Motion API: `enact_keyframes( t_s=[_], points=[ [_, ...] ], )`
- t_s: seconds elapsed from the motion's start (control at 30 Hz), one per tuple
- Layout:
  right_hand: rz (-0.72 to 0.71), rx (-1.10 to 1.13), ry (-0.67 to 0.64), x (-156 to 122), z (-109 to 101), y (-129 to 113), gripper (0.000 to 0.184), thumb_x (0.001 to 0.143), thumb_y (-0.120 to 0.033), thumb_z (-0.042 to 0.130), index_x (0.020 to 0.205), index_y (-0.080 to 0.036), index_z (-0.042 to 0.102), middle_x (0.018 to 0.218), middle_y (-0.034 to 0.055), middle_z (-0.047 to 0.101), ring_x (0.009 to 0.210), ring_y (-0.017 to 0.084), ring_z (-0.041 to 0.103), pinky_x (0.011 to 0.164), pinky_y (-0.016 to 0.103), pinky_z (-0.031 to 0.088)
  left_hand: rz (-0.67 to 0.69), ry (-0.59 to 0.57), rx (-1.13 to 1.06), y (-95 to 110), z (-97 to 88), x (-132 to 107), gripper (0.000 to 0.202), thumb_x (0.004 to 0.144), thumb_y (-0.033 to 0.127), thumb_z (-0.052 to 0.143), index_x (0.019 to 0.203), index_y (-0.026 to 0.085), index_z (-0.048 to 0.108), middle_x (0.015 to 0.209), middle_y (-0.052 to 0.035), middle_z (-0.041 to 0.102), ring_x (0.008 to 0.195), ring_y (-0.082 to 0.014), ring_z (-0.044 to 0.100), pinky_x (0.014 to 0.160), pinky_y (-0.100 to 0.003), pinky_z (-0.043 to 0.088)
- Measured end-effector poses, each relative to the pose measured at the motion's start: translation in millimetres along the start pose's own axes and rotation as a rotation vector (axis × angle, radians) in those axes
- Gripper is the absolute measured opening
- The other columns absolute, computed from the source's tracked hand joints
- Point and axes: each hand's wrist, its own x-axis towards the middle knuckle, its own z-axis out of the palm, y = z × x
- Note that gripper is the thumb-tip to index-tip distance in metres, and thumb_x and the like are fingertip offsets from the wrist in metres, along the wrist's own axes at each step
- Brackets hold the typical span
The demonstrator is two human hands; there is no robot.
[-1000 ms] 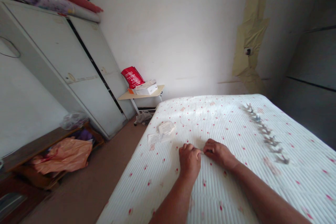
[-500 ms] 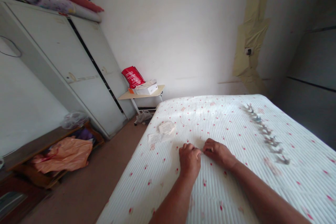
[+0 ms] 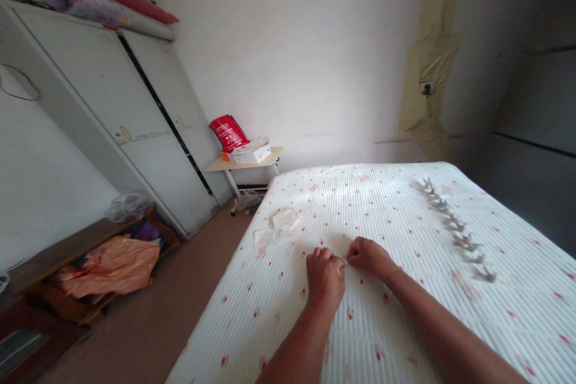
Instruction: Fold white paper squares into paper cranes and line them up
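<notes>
My left hand point(image 3: 324, 281) and my right hand point(image 3: 369, 258) meet over a white quilted mattress point(image 3: 382, 336) with small red dots. Pinched between their fingertips is a small thin item point(image 3: 345, 260), too small to identify, and mostly hidden by my fingers. Up and to the left of my hands lie several white paper slips point(image 3: 279, 228). Off to the right, a long row of small grey metallic pieces point(image 3: 454, 225) runs across the mattress, out of reach of my fingers.
The mattress edge point(image 3: 216, 306) drops to a brown floor point(image 3: 148, 318) on the left. Beyond it stand a white wardrobe point(image 3: 153, 120), a shelf holding an orange plastic bag point(image 3: 110, 267), and a small table point(image 3: 240, 162) with a red packet and white box.
My right hand has drawn slightly toward my left hand, and the view has shifted a little. The papers and grey pieces lie as before.
</notes>
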Motion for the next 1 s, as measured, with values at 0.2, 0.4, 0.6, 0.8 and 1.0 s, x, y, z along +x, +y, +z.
enact_keyframes(
  t_s=[0.2, 0.4, 0.6, 0.8, 1.0],
  points=[
    [0.036, -0.015, 0.008, 0, 1, -1, 0.011, 0.066, -0.016, 0.057, 0.069, -0.018, 0.067, 0.078, 0.0036, 0.066, 0.069, 0.013, 0.058, 0.057, 0.022, 0.034, 0.06, 0.015, 0.005, 0, -0.9, -5, 0.019, 0.082, 0.015, 0.052, 0.082, 0.024, 0.068, 0.082, -0.003, 0.059, 0.089, -0.0176, 0.048, 0.076, -0.032, 0.032],
    [0.053, -0.031, 0.032, 0, 2, 0, 0.008, 0.066, -0.017, 0.059, 0.069, -0.018, 0.066, 0.077, 0.0029, 0.065, 0.069, 0.014, 0.057, 0.057, 0.022, 0.033, 0.126, -0.004, 0.013, 0, -8.6, -13, 0.022, 0.084, 0.016, 0.049, 0.093, 0.027, 0.066, 0.085, -0.003, 0.058, 0.088, -0.0177, 0.047, 0.075, -0.033, 0.031],
    [0.047, -0.027, 0.034, 0, 3, 0, 0.006, 0.066, -0.017, 0.061, 0.067, -0.018, 0.066, 0.077, 0.0029, 0.065, 0.07, 0.014, 0.057, 0.058, 0.022, 0.034, 0.135, -0.027, 0.051, 3, -11.4, -15, 0.023, 0.086, 0.019, 0.047, 0.097, 0.028, 0.065, 0.087, -0.0042, 0.058, 0.089, -0.0189, 0.046, 0.077, -0.035, 0.031],
    [0.067, -0.036, 0.034, -1, 2, -3, 0.008, 0.065, -0.016, 0.059, 0.068, -0.019, 0.066, 0.077, 0.0035, 0.065, 0.069, 0.014, 0.057, 0.056, 0.022, 0.033, 0.122, -0.026, 0.071, 5, -10.4, -14, 0.026, 0.086, 0.017, 0.044, 0.097, 0.027, 0.065, 0.086, -0.0047, 0.057, 0.089, -0.0197, 0.045, 0.077, -0.036, 0.03],
    [0.056, -0.005, 0.052, 2, 3, 2, 0.011, 0.064, -0.013, 0.056, 0.067, -0.017, 0.066, 0.075, 0.0039, 0.065, 0.069, 0.014, 0.058, 0.058, 0.022, 0.035, 0.118, -0.024, 0.084, 5, -10.3, -15, 0.026, 0.087, 0.019, 0.044, 0.098, 0.028, 0.066, 0.088, -0.0051, 0.056, 0.09, -0.0201, 0.044, 0.078, -0.036, 0.03]
  ],
)
